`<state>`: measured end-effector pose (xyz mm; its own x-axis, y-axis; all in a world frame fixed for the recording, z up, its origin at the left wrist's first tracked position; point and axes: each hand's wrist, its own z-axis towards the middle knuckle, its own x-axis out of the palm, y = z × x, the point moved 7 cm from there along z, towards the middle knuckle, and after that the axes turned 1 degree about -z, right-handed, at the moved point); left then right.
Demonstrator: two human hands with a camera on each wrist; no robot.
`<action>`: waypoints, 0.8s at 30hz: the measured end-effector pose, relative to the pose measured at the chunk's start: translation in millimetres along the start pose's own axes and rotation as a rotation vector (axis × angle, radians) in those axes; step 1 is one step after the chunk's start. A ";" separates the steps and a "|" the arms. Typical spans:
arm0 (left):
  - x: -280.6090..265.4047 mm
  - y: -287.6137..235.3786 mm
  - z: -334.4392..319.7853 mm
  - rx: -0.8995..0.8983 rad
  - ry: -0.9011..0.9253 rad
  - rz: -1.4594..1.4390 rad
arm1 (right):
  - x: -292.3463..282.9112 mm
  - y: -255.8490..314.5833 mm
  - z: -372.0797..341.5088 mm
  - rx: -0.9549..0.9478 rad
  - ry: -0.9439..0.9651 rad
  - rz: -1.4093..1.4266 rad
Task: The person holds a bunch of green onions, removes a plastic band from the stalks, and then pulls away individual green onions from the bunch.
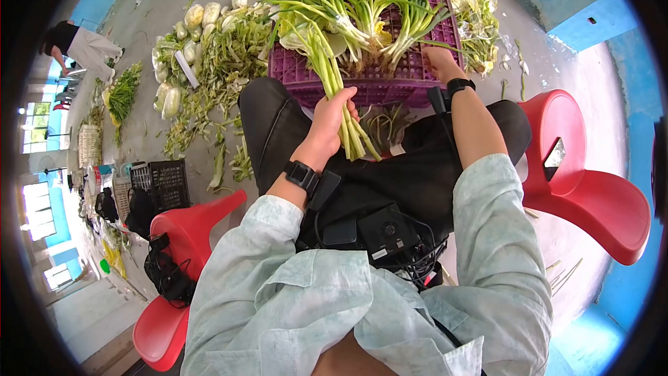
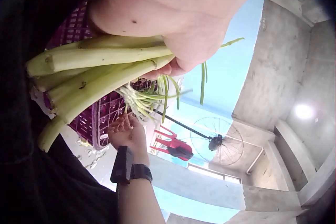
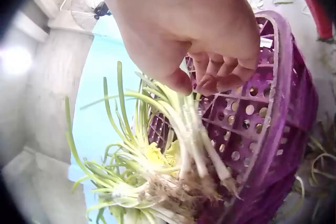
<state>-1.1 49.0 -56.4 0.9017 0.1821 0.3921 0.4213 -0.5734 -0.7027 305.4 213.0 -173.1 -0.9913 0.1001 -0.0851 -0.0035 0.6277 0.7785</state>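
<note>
In the head view, my left hand grips a bunch of thick pale green stalks; their cut ends show large in the left wrist view. Several green onions with dirty roots lie on an upturned-looking purple crate. My right hand is at the right side of these onions. In the right wrist view, its curled fingers and thumb close around the upper part of a green onion, with the contact partly hidden behind the fingers.
Leafy trimmings and cabbages lie on the floor left of the crate. Red chairs stand at the left and right, the right one with a phone. Black crates and a person are farther left.
</note>
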 end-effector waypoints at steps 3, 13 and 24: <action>0.3 0.6 -0.8 -0.007 0.003 0.011 | 7.2 -3.9 11.1 -0.099 -0.008 -0.121; 0.9 1.5 -4.5 -0.024 -0.017 0.074 | 16.5 5.8 46.9 -0.331 -0.129 -0.332; -2.5 -0.4 -3.5 -0.014 -0.030 0.022 | 12.4 35.5 21.6 -0.360 -0.187 -0.254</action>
<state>-3.9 45.9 -55.0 0.9134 0.1925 0.3586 0.3999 -0.5883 -0.7029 295.8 253.2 -159.9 -0.9129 0.1359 -0.3850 -0.3203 0.3466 0.8816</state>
